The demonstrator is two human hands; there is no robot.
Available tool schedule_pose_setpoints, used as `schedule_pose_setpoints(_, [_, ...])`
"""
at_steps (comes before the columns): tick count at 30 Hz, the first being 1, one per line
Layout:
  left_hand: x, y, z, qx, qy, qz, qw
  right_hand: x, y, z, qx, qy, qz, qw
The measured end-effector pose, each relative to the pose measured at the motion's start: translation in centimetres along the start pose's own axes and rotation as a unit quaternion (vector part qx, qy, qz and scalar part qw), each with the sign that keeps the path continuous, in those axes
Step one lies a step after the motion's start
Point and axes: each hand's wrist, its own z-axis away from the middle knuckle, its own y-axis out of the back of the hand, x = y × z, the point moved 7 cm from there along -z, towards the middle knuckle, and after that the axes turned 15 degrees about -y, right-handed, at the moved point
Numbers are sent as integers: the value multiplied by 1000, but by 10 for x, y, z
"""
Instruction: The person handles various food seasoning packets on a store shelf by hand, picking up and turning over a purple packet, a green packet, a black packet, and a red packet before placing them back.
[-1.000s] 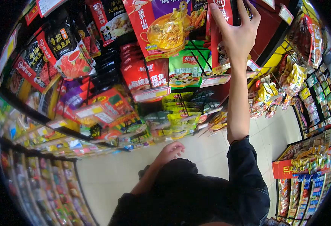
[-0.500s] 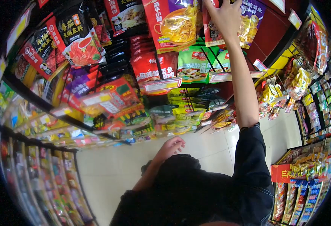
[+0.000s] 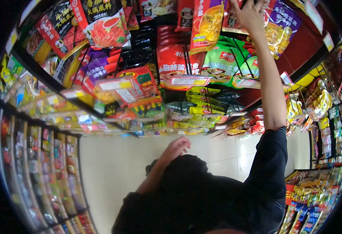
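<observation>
My right hand [image 3: 250,16] reaches up to the top shelf, fingers spread over a red seasoning packet [image 3: 233,22]; the frame's top edge cuts off part of the fingertips. Just left of it hangs a red and yellow soup packet [image 3: 206,25], turned partly sideways. A purple pickled-fish seasoning packet [image 3: 282,27] is to the right, partly behind my wrist. Below hang green packets [image 3: 219,64] and red packets [image 3: 174,64]. Held low before my body, my left hand [image 3: 176,149] is loosely curled and empty, apart from the shelves.
Black hotpot-base packets [image 3: 104,23] fill the upper left. Price-tag holders [image 3: 190,80] project from the racks. Lower rows hold yellow pouches [image 3: 206,115]. More stocked shelves stand at left [image 3: 42,167] and right [image 3: 315,187], with pale floor tiles [image 3: 108,167] between.
The view has shifted, so the shelf goods sit farther right and slightly higher. The red and yellow soup packet has turned from facing me to partly sideways. My left hand stays low.
</observation>
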Motion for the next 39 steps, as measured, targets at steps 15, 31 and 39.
schedule_pose_setpoints(15, [53, 96, 10, 209, -89, 11, 974, 33, 243, 120, -400, -4, -511, 761])
schedule_pose_setpoints(31, [157, 348, 59, 529, -223, -350, 740, -65, 262, 468, -764, -243, -466, 375])
schedule_pose_setpoints(39, [145, 370, 59, 515, -202, -309, 773, -49, 250, 474, -744, -266, -428, 438])
